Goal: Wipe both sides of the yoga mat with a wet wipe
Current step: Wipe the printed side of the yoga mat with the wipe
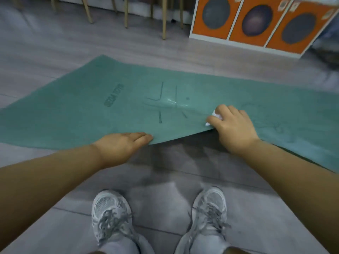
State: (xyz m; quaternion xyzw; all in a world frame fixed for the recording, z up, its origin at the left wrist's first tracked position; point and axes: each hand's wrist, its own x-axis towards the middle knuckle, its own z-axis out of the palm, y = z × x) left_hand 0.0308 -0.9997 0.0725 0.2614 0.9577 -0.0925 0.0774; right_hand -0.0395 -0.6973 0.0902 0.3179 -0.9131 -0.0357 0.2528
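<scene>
Teal foam-like sheet, the yoga mat (113,99), lies spread across the grey plank floor (45,50), printed side up, with dark alignment lines and a wet sheen patch near its middle. The near long edge is raised off the floor between the two hands, casting a shadow beneath; the rest appears flat. Right hand (233,123) grips that raised edge, fingers curled over the top with a crumpled white wet wipe (216,115) pinched against the mat under them. Left hand (121,145) takes the same edge further along, fingers flat and slid beneath it, thumb side up; whether the thumb clamps down cannot be told. Judgement: the mat is thin, light and floppy, sagging between grips, and the damp surface may be slick, so hold at the edge with hands well apart and turn it over in one sweep to avoid folding on itself. Top side likely wiped; underside not yet done. Grey laced sneakers (111,213) stand just short of the mat. Beyond it: orange cabinet fronts (256,24) with dark round windows, and wooden chair legs (164,17).
</scene>
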